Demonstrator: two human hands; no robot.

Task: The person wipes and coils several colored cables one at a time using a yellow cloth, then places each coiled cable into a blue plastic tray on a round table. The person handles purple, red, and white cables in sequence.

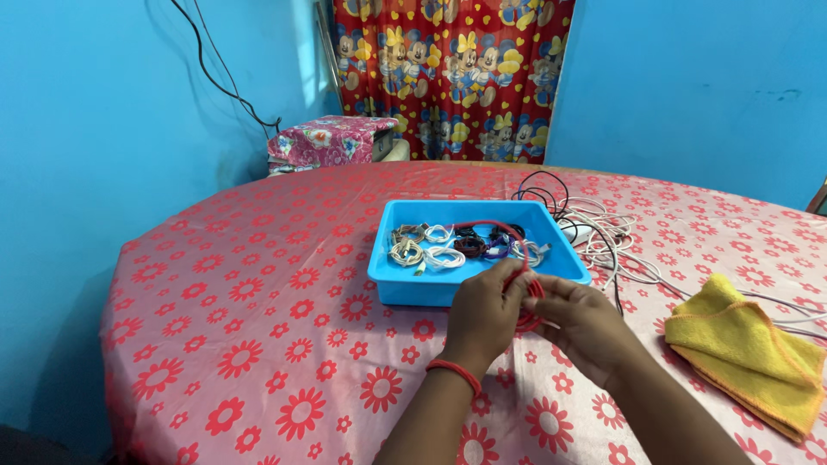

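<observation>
My left hand [484, 312] and my right hand [579, 324] are together just in front of a blue plastic tray [405, 284], both gripping a coiled red cable [532, 293]. One strand of the red cable runs up from my fingers and arcs over the tray's inside. The tray holds several small coiled cables [448, 245], white, black and purple. My left wrist wears a red bangle [457, 372].
The round table [258, 327] has a pink cloth with red flowers. A tangle of loose white and black cables [603, 232] lies right of the tray. A folded yellow cloth [745, 349] rests at the right edge. Blue walls and a patterned curtain stand behind.
</observation>
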